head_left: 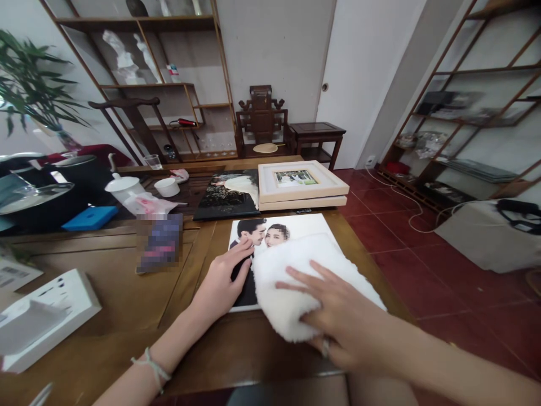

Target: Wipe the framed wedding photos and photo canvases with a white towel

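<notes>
White cloth point(276, 268) Lay Under Our Right Hand point(340, 304), Left Hand point(224, 276) Just Beside

We had 1 printed panel point(298, 224) flat on the bench point(236, 349), directly before us; the white cloth covered much of its right and near parts, so we could not tell which of its sides was longer. We judged that the cloth's place relative to our 2 hands counted most; our right hand was on it and our left hand was just outside its left edge, so the right was nearer. The cloth's long axis seemed to slant from the panel's middle towards the bench's near right; its near side bulged in a thick fold. Our right hand held the cloth, its upper fingers fanned over the pile, the lower ones tucked at that fold; how hard it pressed we could not tell. Our left hand lay empty on the panel's left part, fingers extended, thumb apart; beyond the panel were 1 darker picture point(226, 194) and 2 pale frames point(296, 198), stacked.
</notes>
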